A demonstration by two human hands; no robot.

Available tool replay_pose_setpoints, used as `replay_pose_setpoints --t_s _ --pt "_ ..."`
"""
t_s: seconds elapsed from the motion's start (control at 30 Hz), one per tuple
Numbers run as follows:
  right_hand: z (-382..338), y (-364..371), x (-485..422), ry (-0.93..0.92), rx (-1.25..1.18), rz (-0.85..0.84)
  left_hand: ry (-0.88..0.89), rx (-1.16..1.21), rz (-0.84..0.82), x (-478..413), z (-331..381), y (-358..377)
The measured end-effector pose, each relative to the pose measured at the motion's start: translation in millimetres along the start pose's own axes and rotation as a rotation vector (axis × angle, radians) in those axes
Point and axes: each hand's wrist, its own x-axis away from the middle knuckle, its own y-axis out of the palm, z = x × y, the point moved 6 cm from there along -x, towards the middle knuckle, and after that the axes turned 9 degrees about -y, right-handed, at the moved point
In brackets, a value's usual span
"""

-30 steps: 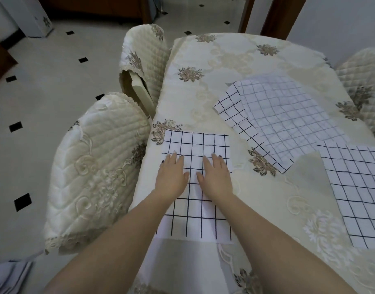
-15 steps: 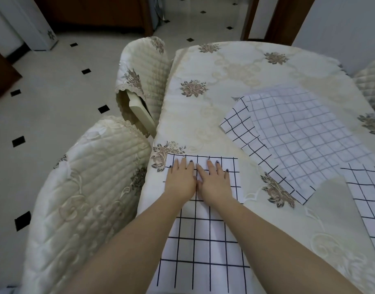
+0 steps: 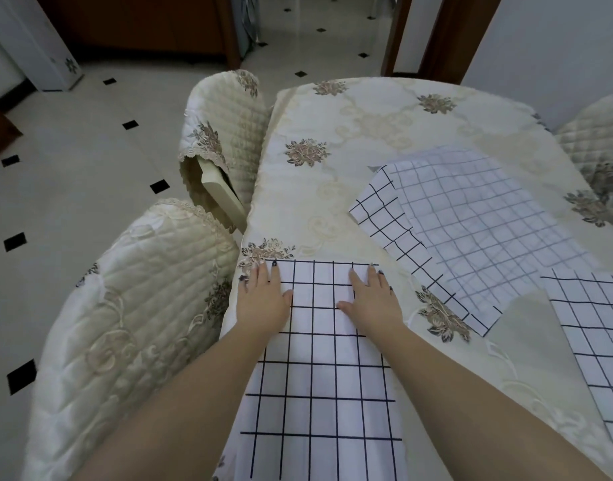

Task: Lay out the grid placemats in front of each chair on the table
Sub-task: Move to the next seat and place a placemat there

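A white placemat with a black grid [image 3: 319, 369] lies flat at the table's near left edge, beside the near chair [image 3: 124, 324]. My left hand [image 3: 261, 300] rests palm down on its far left corner, fingers spread. My right hand [image 3: 374, 303] presses flat near its far right corner. A loose pile of more grid placemats [image 3: 471, 230] lies in the middle of the table, the top one face down and paler. Another grid placemat [image 3: 596, 335] lies at the right edge of view.
The table [image 3: 367, 133] wears a cream floral cloth. A second quilted chair [image 3: 225, 133] stands further along the left side, and a third [image 3: 596, 140] at the far right. Tiled floor stretches to the left, with wooden door frames beyond the table.
My hands, side by side at the mat's far edge half a second ago, have slid apart towards its two far corners. The view has moved closer to the table.
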Motion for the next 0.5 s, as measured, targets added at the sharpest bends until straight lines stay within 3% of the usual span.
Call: replay_pose_setpoints --t_s 0.23,0.5 --pt "-9.4 -10.7 32.3 -0.066 0.032 0.089 0.02 0.072 0.056 34.9 -2.0 -14.6" --pt "-53.4 28.8 93.9 -0.163 0.011 0.016 0.16 0.101 -0.038 108.2 16.4 11.4"
